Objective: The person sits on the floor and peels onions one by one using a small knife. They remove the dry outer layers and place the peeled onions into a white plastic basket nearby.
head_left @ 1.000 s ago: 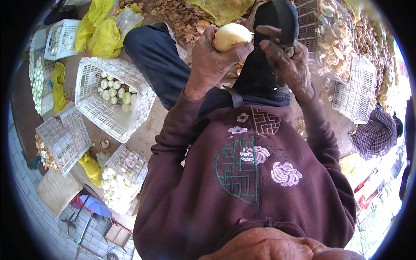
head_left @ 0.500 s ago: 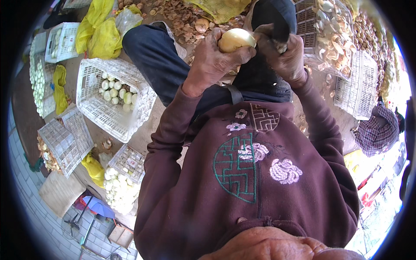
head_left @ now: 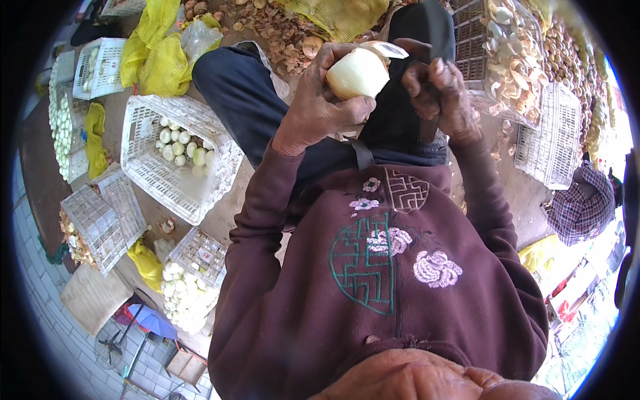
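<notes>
Raised above my lap, my left hand [head_left: 313,103] is closed round a pale, mostly peeled onion [head_left: 357,75]. A strip of loose skin [head_left: 390,50] sticks out from the onion's top right. My right hand [head_left: 445,97] is a short way to the right, apart from the onion, with its fingers curled round a knife. The knife's dark grey blade [head_left: 438,30] points up past the fingers, and its handle is mostly hidden in the grip.
Left of my knee, a white crate [head_left: 160,193] lies tipped, with peeled onions inside. Yellow mesh bags [head_left: 163,63] lie beyond it. At right are a crate of onion skins [head_left: 517,73], unpeeled onions [head_left: 563,50] and a person in a checked shirt [head_left: 583,207]. Skins litter the ground ahead [head_left: 283,40].
The onion has turned in my left hand and shows more white flesh, with a skin strip now standing off it. My right hand has moved down and away from the onion.
</notes>
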The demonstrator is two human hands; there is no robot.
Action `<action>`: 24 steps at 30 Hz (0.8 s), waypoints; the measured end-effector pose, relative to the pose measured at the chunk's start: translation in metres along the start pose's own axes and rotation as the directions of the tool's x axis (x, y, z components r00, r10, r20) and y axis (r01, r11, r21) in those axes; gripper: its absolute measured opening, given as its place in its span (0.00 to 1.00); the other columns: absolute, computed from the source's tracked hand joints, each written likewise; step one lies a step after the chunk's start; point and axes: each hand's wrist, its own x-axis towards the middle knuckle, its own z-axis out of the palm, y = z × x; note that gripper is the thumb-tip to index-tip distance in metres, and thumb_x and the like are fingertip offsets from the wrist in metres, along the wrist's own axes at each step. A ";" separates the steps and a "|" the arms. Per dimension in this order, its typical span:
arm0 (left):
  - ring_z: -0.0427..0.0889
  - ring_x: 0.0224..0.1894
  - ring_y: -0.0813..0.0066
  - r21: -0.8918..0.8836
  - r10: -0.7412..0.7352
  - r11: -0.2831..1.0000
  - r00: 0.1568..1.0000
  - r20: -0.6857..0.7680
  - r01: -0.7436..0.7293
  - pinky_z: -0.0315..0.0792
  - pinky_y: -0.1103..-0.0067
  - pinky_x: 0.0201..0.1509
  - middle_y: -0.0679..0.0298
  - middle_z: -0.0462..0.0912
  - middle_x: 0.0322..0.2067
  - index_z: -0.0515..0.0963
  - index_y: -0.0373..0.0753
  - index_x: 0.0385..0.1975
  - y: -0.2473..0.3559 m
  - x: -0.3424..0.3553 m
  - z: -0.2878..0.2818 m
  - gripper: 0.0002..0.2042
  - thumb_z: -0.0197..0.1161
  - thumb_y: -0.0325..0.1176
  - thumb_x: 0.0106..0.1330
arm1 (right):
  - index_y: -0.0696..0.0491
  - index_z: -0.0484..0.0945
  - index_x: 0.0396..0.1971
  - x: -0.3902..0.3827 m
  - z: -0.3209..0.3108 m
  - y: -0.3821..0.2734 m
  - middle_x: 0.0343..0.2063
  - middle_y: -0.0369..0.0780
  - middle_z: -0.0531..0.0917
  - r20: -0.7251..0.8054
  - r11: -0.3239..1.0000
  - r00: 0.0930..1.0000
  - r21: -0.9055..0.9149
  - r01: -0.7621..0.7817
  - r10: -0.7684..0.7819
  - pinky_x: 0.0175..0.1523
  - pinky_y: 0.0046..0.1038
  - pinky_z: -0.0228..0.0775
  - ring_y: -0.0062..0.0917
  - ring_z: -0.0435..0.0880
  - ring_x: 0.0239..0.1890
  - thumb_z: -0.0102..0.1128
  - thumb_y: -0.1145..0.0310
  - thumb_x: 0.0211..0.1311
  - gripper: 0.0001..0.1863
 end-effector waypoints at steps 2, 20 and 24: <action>0.75 0.45 0.79 0.135 0.097 0.986 0.995 0.027 -0.100 0.73 0.80 0.50 0.61 0.73 0.46 0.64 0.34 0.52 -0.002 0.004 -0.001 0.27 0.65 0.23 0.50 | 0.57 0.75 0.41 0.007 0.006 0.007 0.27 0.34 0.80 0.023 0.999 0.999 -0.033 0.036 -0.035 0.30 0.16 0.70 0.15 0.77 0.24 0.57 0.57 0.61 0.18; 0.76 0.42 0.79 -0.300 -0.005 0.952 0.979 -0.206 -0.058 0.74 0.81 0.46 0.62 0.73 0.42 0.64 0.36 0.48 -0.013 -0.004 0.018 0.25 0.69 0.27 0.50 | 0.57 0.78 0.40 0.010 0.018 0.002 0.17 0.30 0.73 -0.392 0.988 0.911 -0.038 -0.153 0.126 0.16 0.14 0.55 0.09 0.65 0.13 0.62 0.63 0.60 0.14; 0.78 0.38 0.75 0.075 0.075 0.996 0.956 -0.285 -0.056 0.75 0.79 0.42 0.59 0.75 0.40 0.66 0.34 0.45 -0.019 -0.005 0.014 0.28 0.75 0.31 0.47 | 0.58 0.75 0.46 -0.004 0.012 -0.008 0.26 0.34 0.81 -0.179 0.977 0.984 -0.213 -0.026 -0.013 0.20 0.11 0.63 0.10 0.74 0.18 0.64 0.62 0.59 0.20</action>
